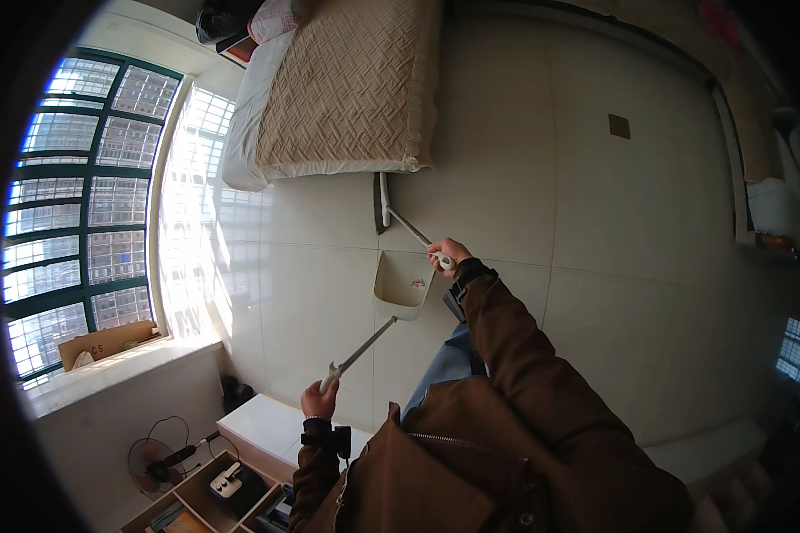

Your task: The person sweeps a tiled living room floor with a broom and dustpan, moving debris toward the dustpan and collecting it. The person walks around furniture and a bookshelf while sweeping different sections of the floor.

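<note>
My right hand (446, 256) is closed around the pale grip of a broom, whose long head (380, 202) with dark bristles lies on the floor beside the bed's foot. My left hand (318, 397) grips the upper end of a dustpan's long metal handle (366, 344), lower left of centre. The cream dustpan (397, 289) rests on the tiles just below the broom head, with a small bit of something in it, too small to name.
A bed (342, 89) with a beige quilt stands above. At left are a sunlit window (83, 213), sill (142, 360) and cardboard (107, 342). A white ledge (267, 417), wooden cubbies (200, 506) and fan (156, 466) sit lower left. Tiled floor (613, 222) spreads rightward to furniture along the edge.
</note>
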Motion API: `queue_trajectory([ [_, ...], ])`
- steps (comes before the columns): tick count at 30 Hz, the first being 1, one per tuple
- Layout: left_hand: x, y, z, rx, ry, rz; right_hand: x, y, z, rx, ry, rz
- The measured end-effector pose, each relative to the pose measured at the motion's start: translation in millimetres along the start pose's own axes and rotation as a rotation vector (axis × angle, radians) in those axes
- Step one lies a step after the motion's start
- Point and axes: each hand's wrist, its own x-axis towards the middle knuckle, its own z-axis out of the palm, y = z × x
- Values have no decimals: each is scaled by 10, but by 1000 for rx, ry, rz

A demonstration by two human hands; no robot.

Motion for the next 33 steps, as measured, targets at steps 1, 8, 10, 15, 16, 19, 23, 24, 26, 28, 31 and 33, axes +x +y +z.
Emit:
queue_trajectory([
  [1,62,36,-19,6,-28,1,-38,-45,-116,52,48,-26],
  [8,449,256,-32,46,5,130,-882,-52,-1277,235,-51,-16],
  [10,515,322,-15,58,-20,123,-1332,-7,-1605,260,-35,-90],
  [15,632,368,55,53,-61,119,-2397,170,-1953,306,324,-200],
  [16,659,377,79,43,-70,129,-2534,228,-1920,339,368,-256],
  [19,681,387,126,15,-51,148,-2745,386,-1713,137,396,-331],
  [23,661,408,162,31,-81,137,-2760,496,-1287,-324,297,-379],
  [24,647,411,161,38,-83,142,-2722,483,-1186,-333,221,-342],
  [26,590,416,159,43,-74,145,-2613,384,-981,-252,302,-286],
  [28,571,443,180,54,-57,153,-2398,202,-800,-178,314,-246],
  [31,511,595,184,-17,-47,181,-1878,-164,-628,-114,100,-301],
  [33,452,704,177,-21,-26,204,-1510,-402,-674,-121,79,-216],
])
